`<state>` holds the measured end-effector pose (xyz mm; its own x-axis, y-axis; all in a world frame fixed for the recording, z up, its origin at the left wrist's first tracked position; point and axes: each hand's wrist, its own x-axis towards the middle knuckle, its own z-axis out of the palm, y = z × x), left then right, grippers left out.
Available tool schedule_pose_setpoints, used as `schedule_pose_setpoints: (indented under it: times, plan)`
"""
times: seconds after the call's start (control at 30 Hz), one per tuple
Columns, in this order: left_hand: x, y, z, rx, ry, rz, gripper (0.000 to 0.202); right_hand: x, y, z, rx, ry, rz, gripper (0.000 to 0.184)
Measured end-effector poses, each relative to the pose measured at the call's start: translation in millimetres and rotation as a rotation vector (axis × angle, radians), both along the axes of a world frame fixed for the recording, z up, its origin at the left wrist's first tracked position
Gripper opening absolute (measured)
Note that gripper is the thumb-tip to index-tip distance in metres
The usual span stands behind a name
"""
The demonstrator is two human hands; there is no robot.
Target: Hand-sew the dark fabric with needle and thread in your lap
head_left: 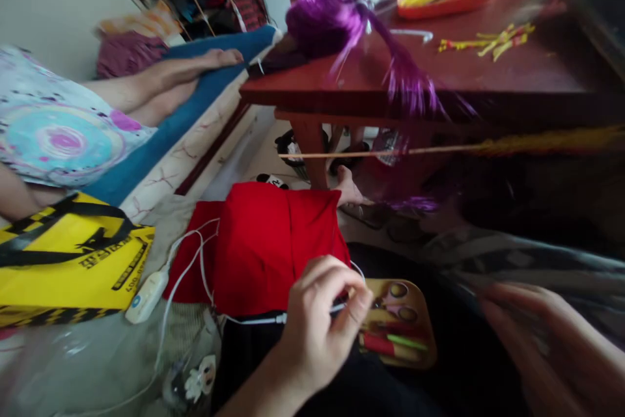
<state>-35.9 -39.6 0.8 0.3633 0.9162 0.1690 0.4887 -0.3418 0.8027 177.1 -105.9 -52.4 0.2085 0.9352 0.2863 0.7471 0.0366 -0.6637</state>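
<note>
My left hand (325, 322) is raised over my lap with thumb and fingertips curled together in a pinch; whatever they hold, if anything, is too small to make out. Below and beside its fingertips lies a small yellow tray (426, 313) with a pair of scissors (401, 303), a red roll-like piece (378, 343) and a light green stick (407, 342). At the lower right my right hand (547, 332) is smeared by motion, apart from the tray. A red cloth (263, 248) drapes over something in front of my left hand, with a white cable (254, 321) along its near edge.
A dark red table (551, 72) carries purple fibre bundles (332, 13), yellow twisted pieces (508, 40) and an orange tray (430, 10). A thin stick (351, 154) with yellow wrapping crosses before it. At left are a yellow bag (58, 261), a white power strip (149, 296) and another person's legs (166, 82).
</note>
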Motion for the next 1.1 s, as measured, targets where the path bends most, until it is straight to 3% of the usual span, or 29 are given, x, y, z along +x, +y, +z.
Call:
schedule_pose_setpoints:
  times: [0.1, 0.2, 0.33, 0.43, 0.6, 0.73, 0.97, 1.1]
  plan:
    - [0.9, 9.2, -3.0, -0.146, -0.103, 0.006, 0.02, 4.7, -6.5, -14.6, -0.193, -0.117, 0.228, 0.016]
    - [2.6, 11.9, -6.9, -0.22, -0.155, -0.011, 0.025, -13.2, -14.8, -47.3, -0.319, -0.356, 0.495, 0.019]
    - [3.9, 8.6, -8.3, -0.241, -0.182, -0.043, 0.027, -47.4, -26.2, -85.4, -0.297, -0.471, 0.556, 0.023]
    - [3.2, 6.0, -8.8, -0.27, -0.222, -0.071, 0.028, -63.6, -31.6, -98.1, -0.272, -0.529, 0.548, 0.021]
    - [-1.3, 5.1, -10.7, -0.337, -0.289, -0.046, 0.029, -58.9, -32.3, -96.4, -0.257, -0.552, 0.528, 0.017]
    - [-2.5, 5.6, -12.3, -0.375, -0.302, -0.038, 0.03, -48.0, -27.5, -91.2, -0.258, -0.566, 0.51, 0.027]
    - [-1.1, 4.0, -12.0, -0.395, -0.348, -0.058, 0.03, -57.8, -17.6, -97.8, -0.31, -0.542, 0.463, 0.026]
    - [-4.6, 3.7, -12.7, -0.446, -0.417, -0.085, 0.032, -52.2, -16.4, -82.2, -0.327, -0.421, 0.434, 0.022]
